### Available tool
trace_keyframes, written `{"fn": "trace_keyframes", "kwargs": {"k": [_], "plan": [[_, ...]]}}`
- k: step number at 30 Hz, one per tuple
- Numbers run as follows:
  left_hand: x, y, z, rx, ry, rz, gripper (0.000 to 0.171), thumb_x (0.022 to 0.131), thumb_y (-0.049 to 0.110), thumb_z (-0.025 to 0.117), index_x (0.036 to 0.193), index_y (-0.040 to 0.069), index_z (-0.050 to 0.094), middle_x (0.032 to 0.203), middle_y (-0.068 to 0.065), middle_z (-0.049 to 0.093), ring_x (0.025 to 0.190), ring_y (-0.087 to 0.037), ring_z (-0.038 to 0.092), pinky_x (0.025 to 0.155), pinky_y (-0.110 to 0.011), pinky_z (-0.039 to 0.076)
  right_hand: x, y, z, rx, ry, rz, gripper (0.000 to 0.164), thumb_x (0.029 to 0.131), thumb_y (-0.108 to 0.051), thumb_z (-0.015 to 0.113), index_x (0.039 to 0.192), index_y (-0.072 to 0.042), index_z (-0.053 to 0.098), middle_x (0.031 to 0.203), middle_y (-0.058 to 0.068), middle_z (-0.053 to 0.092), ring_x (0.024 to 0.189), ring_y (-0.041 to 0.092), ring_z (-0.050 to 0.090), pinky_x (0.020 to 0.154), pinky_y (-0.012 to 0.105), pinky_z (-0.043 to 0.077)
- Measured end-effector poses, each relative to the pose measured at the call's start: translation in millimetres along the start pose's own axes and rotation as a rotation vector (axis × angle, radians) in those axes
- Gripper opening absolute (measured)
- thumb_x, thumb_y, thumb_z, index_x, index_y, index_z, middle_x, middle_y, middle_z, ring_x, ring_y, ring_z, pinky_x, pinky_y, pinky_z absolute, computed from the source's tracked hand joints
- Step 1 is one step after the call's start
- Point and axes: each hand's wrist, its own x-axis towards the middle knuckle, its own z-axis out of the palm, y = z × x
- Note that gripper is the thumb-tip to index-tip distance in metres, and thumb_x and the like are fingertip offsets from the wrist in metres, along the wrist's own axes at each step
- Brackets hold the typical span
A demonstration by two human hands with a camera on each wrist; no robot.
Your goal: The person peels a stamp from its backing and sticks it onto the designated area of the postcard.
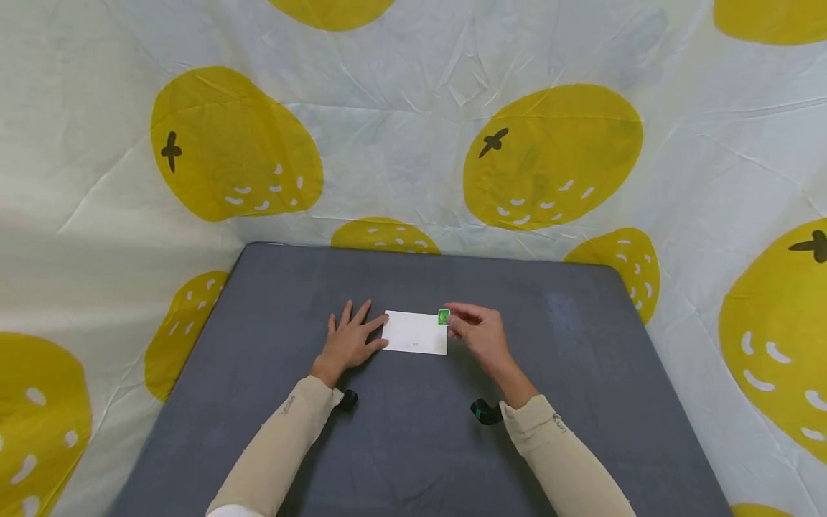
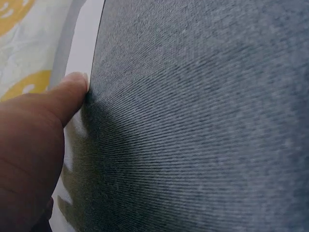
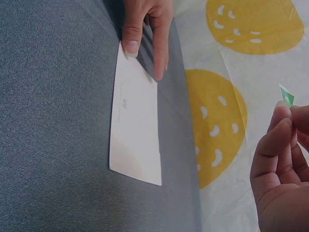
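A white envelope [image 1: 413,334] lies flat on the grey table, with small print near its lower edge. My left hand [image 1: 347,343] is spread at its left end, thumb and index finger pressing the edge. Up close in the left wrist view, the thumb [image 2: 72,92] rests on the envelope's border. Between thumb and fingertips, my right hand [image 1: 481,336] pinches a small green stamp [image 1: 443,317] with a white border, over the envelope's upper right corner. The right wrist view shows the stamp [image 3: 287,96] held up, apart from the envelope [image 3: 135,116].
The grey table [image 1: 413,452] reaches back to a white cloth backdrop [image 1: 388,158] with large yellow fruit prints, which also hangs at both sides. Dark wrist-worn devices [image 1: 486,412] sit at the sleeve cuffs.
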Motion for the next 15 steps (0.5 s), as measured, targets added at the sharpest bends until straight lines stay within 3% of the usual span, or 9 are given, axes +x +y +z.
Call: {"fn": "trace_keyframes", "kwargs": {"k": [5,8,15], "plan": [[4.9,-2.8,-0.7,0.032,-0.057,-0.002,0.065,0.102,0.062,0.053,0.161,0.04,0.038,0.177,-0.007,0.015,0.163,-0.046,0.003,0.122,-0.08,0.006,4.0,1.5,-1.1,-0.001,0.002,0.009,0.026,0.096,-0.001,0.071,0.121,0.003,0.076,0.094,0.016,0.076,0.076,0.035,0.07,0.068,0.035,0.062],[8.0,-4.5,-1.4,0.02,-0.092,-0.002,0.066,0.102,0.064,0.051,0.162,0.041,0.035,0.178,-0.005,0.01,0.164,-0.045,0.0,0.124,-0.078,0.001,7.6,3.1,-1.7,0.003,0.014,0.018,0.026,0.095,-0.001,0.071,0.12,0.002,0.076,0.095,0.018,0.075,0.076,0.036,0.07,0.067,0.032,0.061],[10.4,-18.3,7.0,-0.063,-0.151,0.002,0.071,0.102,0.069,0.046,0.165,0.044,0.025,0.179,0.0,-0.004,0.163,-0.039,-0.017,0.123,-0.071,-0.018,16.2,12.0,2.6,0.02,0.032,0.037,0.026,0.095,0.0,0.072,0.119,0.006,0.075,0.093,0.01,0.075,0.069,0.017,0.069,0.067,0.028,0.06]]}}
